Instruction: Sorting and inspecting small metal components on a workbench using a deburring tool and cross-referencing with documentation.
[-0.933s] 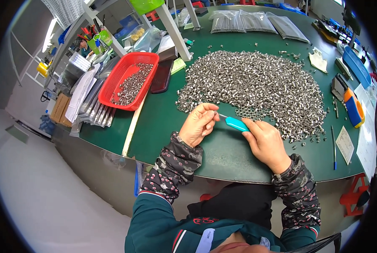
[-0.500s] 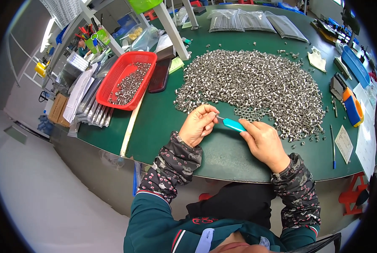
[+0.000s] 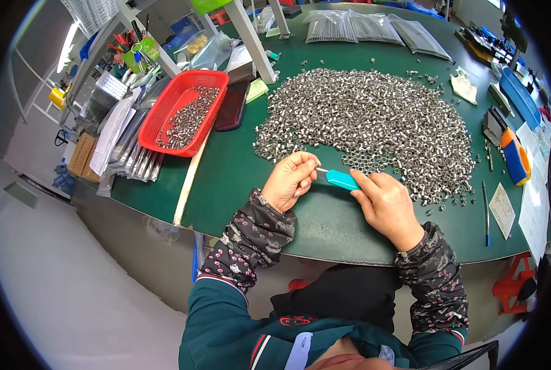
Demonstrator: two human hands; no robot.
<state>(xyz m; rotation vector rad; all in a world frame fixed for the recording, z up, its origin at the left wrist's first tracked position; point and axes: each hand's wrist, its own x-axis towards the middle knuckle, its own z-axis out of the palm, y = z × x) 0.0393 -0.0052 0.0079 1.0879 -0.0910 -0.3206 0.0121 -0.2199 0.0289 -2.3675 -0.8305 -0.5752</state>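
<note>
My right hand (image 3: 386,206) grips the handle of a teal knife (image 3: 342,179), its short metal blade pointing left. Close by, my left hand (image 3: 291,182) is closed in a pinch, thumb and fingertips right at the blade's tip. Whatever sits between those fingertips is too small and covered to make out. Both hands hover over the near part of the green table, just in front of a broad heap of small metal rings (image 3: 368,117). A patch of rings at the heap's near edge lies flat in one layer.
A red plastic basket (image 3: 147,132) with more rings stands left, beside a dark flat case (image 3: 231,108) and stacked bags. Bagged metal rods (image 3: 331,28) lie at the back. To the right are a glove (image 3: 464,85), an orange-and-blue tool (image 3: 515,157), a pen (image 3: 486,216) and a blue tray (image 3: 519,95).
The knife has turned slightly, so its handle and blade look broader. Both hands stay in nearly the same place; the whole view has shifted a little.
</note>
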